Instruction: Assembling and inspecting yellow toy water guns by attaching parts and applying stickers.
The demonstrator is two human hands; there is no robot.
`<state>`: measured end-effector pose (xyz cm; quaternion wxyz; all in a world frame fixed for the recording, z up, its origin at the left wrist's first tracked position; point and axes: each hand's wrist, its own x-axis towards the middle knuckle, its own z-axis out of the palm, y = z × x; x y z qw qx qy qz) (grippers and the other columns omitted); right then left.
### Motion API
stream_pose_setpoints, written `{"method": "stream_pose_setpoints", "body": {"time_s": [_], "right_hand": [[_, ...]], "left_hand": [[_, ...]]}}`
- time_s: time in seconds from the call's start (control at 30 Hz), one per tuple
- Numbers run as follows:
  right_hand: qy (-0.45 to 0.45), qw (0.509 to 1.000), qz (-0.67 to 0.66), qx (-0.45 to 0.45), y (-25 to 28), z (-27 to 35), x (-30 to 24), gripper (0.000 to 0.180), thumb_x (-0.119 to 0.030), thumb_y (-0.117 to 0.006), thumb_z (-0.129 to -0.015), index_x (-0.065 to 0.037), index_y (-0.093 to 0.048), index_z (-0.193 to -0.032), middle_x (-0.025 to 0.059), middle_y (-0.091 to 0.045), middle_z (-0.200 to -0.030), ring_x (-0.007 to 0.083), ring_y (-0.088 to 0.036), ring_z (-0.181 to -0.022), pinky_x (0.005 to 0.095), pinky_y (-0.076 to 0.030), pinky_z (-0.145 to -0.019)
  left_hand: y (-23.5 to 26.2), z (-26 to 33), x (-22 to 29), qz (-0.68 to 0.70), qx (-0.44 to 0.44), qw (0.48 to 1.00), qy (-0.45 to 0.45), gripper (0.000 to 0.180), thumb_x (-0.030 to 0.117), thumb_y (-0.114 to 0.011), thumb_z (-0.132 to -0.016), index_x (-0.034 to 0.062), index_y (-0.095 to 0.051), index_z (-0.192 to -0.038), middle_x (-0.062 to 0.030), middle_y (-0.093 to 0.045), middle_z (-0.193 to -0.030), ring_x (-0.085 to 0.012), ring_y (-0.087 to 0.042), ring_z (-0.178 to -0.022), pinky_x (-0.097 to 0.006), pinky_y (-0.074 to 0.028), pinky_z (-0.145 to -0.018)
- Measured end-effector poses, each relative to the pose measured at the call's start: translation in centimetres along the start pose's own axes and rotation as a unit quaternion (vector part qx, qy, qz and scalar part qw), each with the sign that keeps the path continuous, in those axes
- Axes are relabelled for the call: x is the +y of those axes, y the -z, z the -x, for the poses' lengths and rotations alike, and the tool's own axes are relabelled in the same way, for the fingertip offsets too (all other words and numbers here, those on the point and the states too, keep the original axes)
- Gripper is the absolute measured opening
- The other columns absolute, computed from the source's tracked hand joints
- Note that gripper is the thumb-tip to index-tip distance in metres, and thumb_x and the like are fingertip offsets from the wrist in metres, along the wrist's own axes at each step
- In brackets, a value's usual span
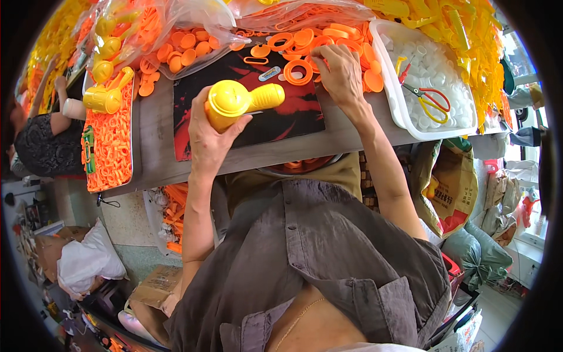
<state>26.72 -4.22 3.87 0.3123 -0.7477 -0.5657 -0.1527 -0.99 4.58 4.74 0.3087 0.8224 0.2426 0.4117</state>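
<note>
My left hand is wrapped round a yellow plastic toy part, a round cup-shaped body with a ribbed handle pointing right. It is held above a black and red mat on the table. At the far side, my right hand reaches into a pile of orange plastic rings and discs, its fingers curled together. Whatever lies between those fingertips is hidden. Just left of that hand, a loose orange ring lies on the mat, beside a small blue and white oval piece.
A tray of small orange parts stands at the left with yellow pieces on it. On the right, a white bin holds translucent caps, scissors and other tools. Yellow parts are heaped behind. Another person sits at far left.
</note>
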Motion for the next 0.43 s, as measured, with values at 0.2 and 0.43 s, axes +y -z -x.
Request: {"method": "stream_pose_setpoints", "body": {"time_s": [0.2,0.43], "right_hand": [[0.031,0.998,0.057,0.015,-1.0,-2.5,0.6,0.013,-0.014,-0.066,-0.085,-0.012,-0.069,-0.098,-0.0005,-0.065,-0.099,0.0209,-0.056,-0.1,0.0377,-0.039,-0.089],[0.103,0.971,0.182,-0.113,-2.5,-5.3,3.5,0.023,-0.011,-0.066,-0.084,-0.014,-0.071,-0.106,0.0009,-0.061,-0.118,0.0219,-0.049,-0.115,0.0464,-0.035,-0.093]], "left_hand": [[0.0,0.3,-0.4,-0.007,0.002,1.0,0.018,0.068,0.022,-0.085,-0.076,0.0021,-0.046,-0.128,-0.0124,-0.057,-0.116,-0.027,-0.061,-0.103,-0.038,-0.049,-0.09],[0.1,0.7,-1.1,0.021,0.016,0.999,0.035,0.072,0.027,-0.084,-0.078,0.0031,-0.044,-0.132,-0.0122,-0.057,-0.119,-0.0286,-0.06,-0.107,-0.038,-0.049,-0.094]]}}
